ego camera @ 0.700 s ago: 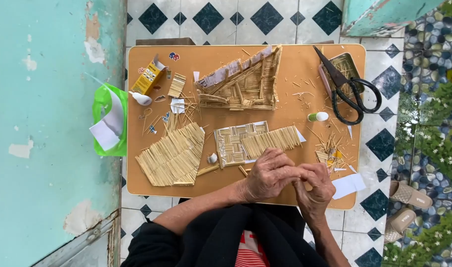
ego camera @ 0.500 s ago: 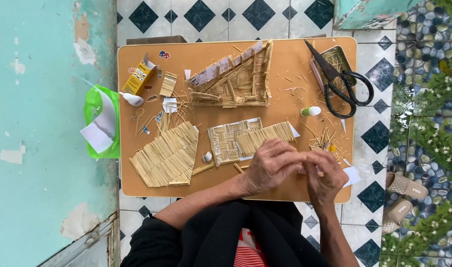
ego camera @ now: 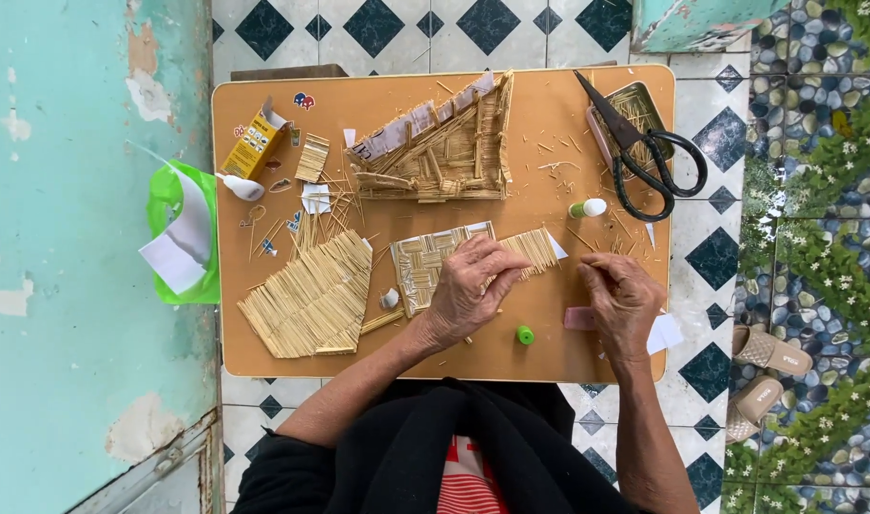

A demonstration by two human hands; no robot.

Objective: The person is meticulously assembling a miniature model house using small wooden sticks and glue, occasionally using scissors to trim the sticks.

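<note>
My one low wooden table (ego camera: 263, 105) carries three straw pieces: one peaked frame of sticks (ego camera: 444, 148) at the far side, one flat fan-shaped straw mat (ego camera: 311, 300) to my left, and one woven straw panel (ego camera: 435, 262) near the middle. My left hand (ego camera: 468, 290) lies flat on that panel's right part, fingers spread and pressing, not clenched. One pair of black scissors (ego camera: 649, 162) rests far right, one yellow box (ego camera: 254, 143) far left, and one green cap (ego camera: 525, 334) sits between my hands, while my right hand (ego camera: 625, 300), apart from the left, pinches something too thin to make out.
</note>
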